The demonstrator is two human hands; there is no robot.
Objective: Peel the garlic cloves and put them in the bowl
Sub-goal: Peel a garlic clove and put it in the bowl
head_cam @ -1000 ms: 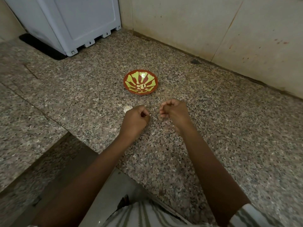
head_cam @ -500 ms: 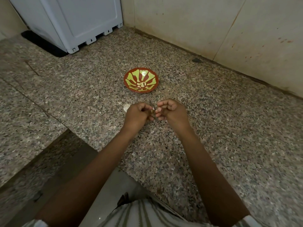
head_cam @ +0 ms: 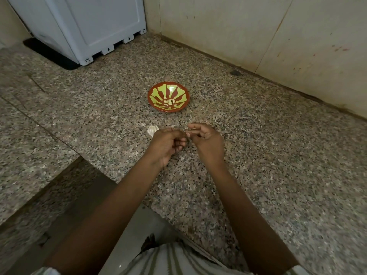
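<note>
Now vs 1 s ago: hands were apart as two loose fists; they have closed the gap and meet fingertip to fingertip over the counter (head_cam: pixel 258 155).
Vs 0.5 s ago: hands were already together; right index now sticks out straighter toward the left hand.
Bowl change: none, same spot and same contents.
Garlic bulb change: none, still by the left knuckles.
Left hand (head_cam: pixel 166 144): fingers curled in, thumb and forefinger pinching a garlic clove (head_cam: pixel 187 133); lower fingers folded to the palm.
Right hand (head_cam: pixel 206 141): thumb and forefinger tips nipping the same clove from the other side, remaining fingers loosely bent.
Clove detail: only a small pale bit shows between the fingertips; peeled or not, cannot tell.
Bowl (head_cam: pixel 168 110): shallow, red with green petal pattern, upright on the counter, beyond the hands and apart from them.
Bowl contents: several peeled cloves (head_cam: pixel 169 102) clustered at the centre, pale cream; exact count unclear.
Garlic bulb (head_cam: pixel 153 130): white, papery, lying on the counter just beside the left hand, partly hidden by it.
Counter: speckled granite, runs to a tiled wall (head_cam: pixel 258 26).
White appliance (head_cam: pixel 95 26): stands far left, well behind the bowl.
Striped shirt (head_cam: pixel 174 261): bottom edge of view.
</note>
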